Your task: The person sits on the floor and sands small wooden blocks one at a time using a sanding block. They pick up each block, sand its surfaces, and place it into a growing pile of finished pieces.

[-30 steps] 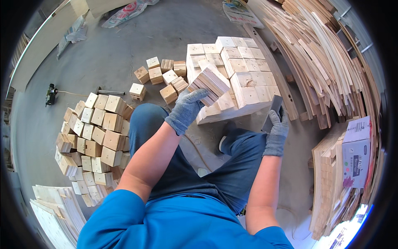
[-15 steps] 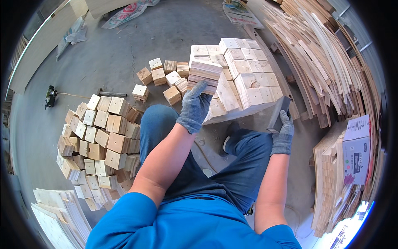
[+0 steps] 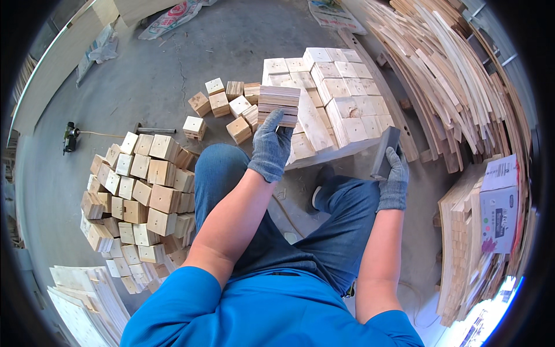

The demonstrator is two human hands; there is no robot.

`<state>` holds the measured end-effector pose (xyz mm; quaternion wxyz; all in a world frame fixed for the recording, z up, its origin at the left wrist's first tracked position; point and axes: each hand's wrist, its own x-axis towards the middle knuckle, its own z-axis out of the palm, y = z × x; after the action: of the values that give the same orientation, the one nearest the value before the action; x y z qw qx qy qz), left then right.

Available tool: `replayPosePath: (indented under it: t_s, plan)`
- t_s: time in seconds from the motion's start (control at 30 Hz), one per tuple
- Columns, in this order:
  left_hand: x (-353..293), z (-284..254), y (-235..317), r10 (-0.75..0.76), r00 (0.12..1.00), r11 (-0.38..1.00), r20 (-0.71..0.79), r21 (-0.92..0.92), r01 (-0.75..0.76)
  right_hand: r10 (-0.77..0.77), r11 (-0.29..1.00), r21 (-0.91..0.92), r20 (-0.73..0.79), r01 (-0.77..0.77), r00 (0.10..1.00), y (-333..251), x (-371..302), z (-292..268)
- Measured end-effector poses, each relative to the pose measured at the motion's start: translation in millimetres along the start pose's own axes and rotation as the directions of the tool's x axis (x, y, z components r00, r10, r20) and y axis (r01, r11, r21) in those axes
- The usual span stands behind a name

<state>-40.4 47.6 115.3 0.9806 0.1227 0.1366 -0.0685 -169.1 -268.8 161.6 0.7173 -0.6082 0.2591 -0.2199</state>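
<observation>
My left hand [image 3: 273, 143], in a grey knit glove, grips a layered plywood block [image 3: 278, 99] with its striped edge facing up. That block is held in front of a neat stack of pale wooden blocks [image 3: 347, 84]. In my right hand [image 3: 395, 176], gloved alike, is a dark grey rectangular block [image 3: 385, 152], tilted and held by its side, near the stack's right front corner. Several loose wooden blocks [image 3: 219, 104] lie left of the stack. A larger heap of blocks [image 3: 141, 196] stands beside my left knee.
Long wood strips [image 3: 439, 87] are piled at the right, with a printed carton [image 3: 498, 202] on wood nearer me. A green and black power tool [image 3: 70, 137] and a metal bar [image 3: 156, 130] lie on the floor at left. Flat boards [image 3: 87, 301] stand at lower left.
My left hand has turned the plywood block slightly, so its striped edge faces me squarely. My right hand has raised the dark grey block a little and tipped it more upright.
</observation>
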Motion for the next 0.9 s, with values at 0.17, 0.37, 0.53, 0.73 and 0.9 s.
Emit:
replayPosePath:
  t_s: [0.17, 0.37, 0.53, 0.73, 0.9]
  plan:
    - [3, -3, -4, -0.009, 1.0, 1.0, -0.012, 0.007, 0.009, -0.031, 1.0, -0.004, 0.012, 0.031, 0.999, -1, -3, 4]
    - [1, 0, -8, -0.044, 0.998, 0.999, -0.046, -0.022, 0.044, -0.021, 0.998, -0.053, -0.006, 0.02, 1.0, -4, -6, 6]
    - [8, -9, -12, -0.016, 0.998, 1.0, 0.056, -0.009, 0.016, -0.025, 0.998, -0.057, 0.028, 0.027, 0.999, 0, -2, 4]
    - [3, -3, -11, -0.023, 0.971, 0.999, 0.236, 0.054, 0.011, -0.02, 0.997, -0.077, 0.06, 0.025, 0.998, 3, 2, 3]
    - [2, -4, -12, -0.044, 0.967, 0.998, 0.249, 0.064, 0.029, -0.028, 0.993, -0.111, 0.067, 0.035, 0.997, 4, 2, 3]
